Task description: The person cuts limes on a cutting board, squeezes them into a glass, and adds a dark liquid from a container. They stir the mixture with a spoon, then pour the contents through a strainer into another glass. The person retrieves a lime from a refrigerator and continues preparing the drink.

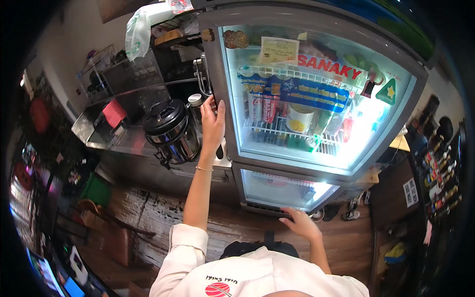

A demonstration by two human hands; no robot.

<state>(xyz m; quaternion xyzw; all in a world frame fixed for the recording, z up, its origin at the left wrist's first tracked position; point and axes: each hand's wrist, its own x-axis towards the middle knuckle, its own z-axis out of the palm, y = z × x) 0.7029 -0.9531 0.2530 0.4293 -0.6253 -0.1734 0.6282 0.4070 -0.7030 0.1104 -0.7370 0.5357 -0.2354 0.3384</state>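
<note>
A tall grey fridge with two glass doors stands in front of me, lit from within. My left hand [213,124] is at the left edge of the upper fridge door [228,126], below a metal handle [200,74], its fingers curled round the edge. Behind the glass are red cans [269,110], a white tub with a yellow picture [300,120] and bottles on wire racks. Stickers and a paper note [279,50] are on the door. My right hand [302,223] is in front of the lower door [282,190], fingers apart, holding nothing.
Left of the fridge, a steel pot with a black lid [170,131] stands by a metal counter [123,141]. A plastic bag [137,37] hangs above. Shoes [351,214] lie on the wooden floor to the right. A brown chair [118,242] is at the lower left.
</note>
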